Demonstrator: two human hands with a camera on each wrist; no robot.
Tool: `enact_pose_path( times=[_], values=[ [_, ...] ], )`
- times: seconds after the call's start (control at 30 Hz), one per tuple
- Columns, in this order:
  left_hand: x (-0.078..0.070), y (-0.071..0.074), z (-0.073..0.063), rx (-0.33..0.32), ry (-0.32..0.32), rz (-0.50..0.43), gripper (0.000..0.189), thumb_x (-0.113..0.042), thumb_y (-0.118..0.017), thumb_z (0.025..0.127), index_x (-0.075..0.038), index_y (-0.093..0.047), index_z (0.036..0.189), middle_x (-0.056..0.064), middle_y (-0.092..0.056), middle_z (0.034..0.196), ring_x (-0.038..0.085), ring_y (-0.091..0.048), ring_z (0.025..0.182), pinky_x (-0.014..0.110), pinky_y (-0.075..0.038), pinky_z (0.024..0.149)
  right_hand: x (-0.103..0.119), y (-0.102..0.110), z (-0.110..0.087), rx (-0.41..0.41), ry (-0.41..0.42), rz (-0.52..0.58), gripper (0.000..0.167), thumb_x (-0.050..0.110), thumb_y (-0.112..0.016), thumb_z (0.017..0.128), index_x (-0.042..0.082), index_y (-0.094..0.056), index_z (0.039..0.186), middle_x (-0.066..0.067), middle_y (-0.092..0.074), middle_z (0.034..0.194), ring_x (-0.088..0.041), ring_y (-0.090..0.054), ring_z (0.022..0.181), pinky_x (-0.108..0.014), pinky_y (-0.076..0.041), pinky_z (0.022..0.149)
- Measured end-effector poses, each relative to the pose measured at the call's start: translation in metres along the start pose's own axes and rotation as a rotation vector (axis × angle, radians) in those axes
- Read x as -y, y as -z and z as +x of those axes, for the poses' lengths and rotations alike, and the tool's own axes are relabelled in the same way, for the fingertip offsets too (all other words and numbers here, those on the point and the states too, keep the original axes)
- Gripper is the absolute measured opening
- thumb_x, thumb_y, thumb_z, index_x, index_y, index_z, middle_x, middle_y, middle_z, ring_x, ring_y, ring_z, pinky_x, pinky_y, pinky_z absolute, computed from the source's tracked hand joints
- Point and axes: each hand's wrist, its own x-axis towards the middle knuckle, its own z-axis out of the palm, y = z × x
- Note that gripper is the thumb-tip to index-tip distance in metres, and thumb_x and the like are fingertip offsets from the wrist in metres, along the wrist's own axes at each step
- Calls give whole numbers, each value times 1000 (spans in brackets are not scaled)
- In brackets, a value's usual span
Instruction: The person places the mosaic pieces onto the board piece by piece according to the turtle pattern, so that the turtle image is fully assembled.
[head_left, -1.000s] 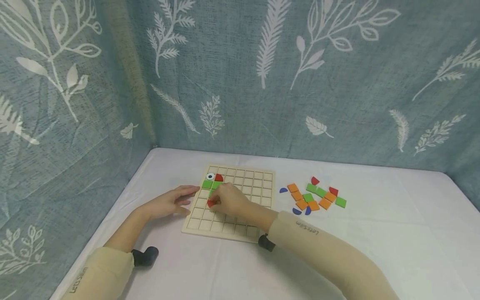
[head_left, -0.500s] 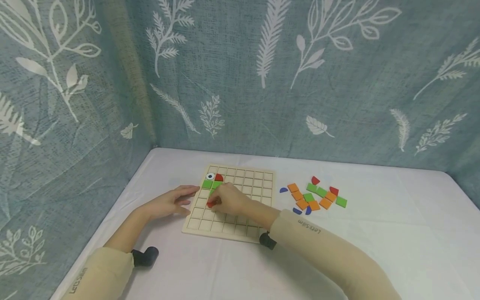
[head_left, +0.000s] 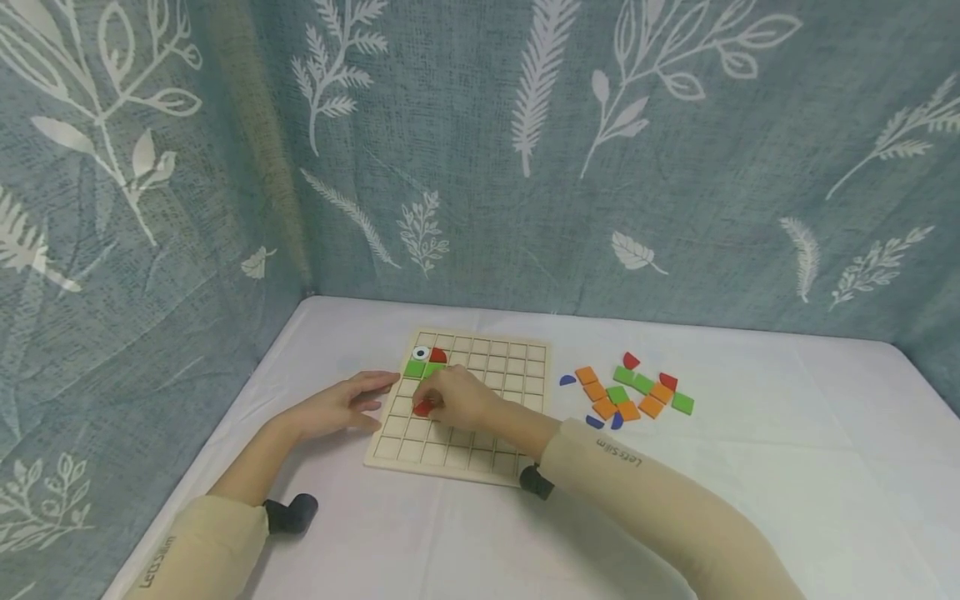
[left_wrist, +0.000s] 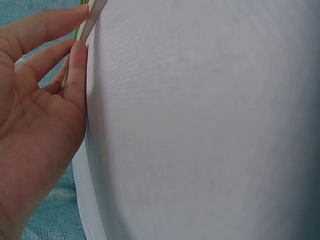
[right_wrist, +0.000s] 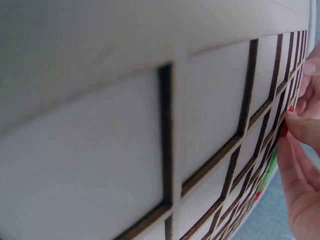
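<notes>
our right hand [head_left: 459, 400] pinches one red piece [head_left: 423, 409] at one board [head_left: 494, 381]. our left hand [head_left: 336, 406], loosely spread, touches the board's left edge.

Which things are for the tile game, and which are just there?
For the game:
the grid board
the red piece in the right grip
the eye tile on the board
probably the loose pieces beside it

Just there:
the leafy curtain
the white tablecloth
</notes>
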Motion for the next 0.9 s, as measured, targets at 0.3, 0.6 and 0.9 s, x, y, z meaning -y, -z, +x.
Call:
enact_pose_path(
  times=[0.3, 0.6, 0.9],
  values=[
    [0, 0, 2, -8, -5, 1, 74, 0, -64, 80, 0, -27, 144, 23, -13, 149, 41, -28, 133, 44, -33, 107, -6, -1, 0, -12, -20, -73, 16, 11, -71, 80, 8, -72, 95, -1, -70, 89, -9, -62, 78, -14, -50, 68],
    [1, 0, 2, -6, 5, 2, 75, -1, -65, 80, -1, -26, 144, 22, -13, 149, 41, -28, 133, 43, -35, 107, -4, 0, 2, 17, 16, -79, 17, 13, -67, 83, 8, -72, 98, 0, -69, 81, -3, -50, 64, -11, -42, 60],
    [0, -1, 2, -9, 10, 17, 74, -2, -65, 80, -2, -27, 144, 22, -13, 149, 40, -31, 132, 43, -36, 106, 2, 3, 7, 77, -25, -147, 16, 15, -68, 82, 7, -71, 96, 2, -63, 75, -6, -50, 68, -13, -42, 59]
  ],
)
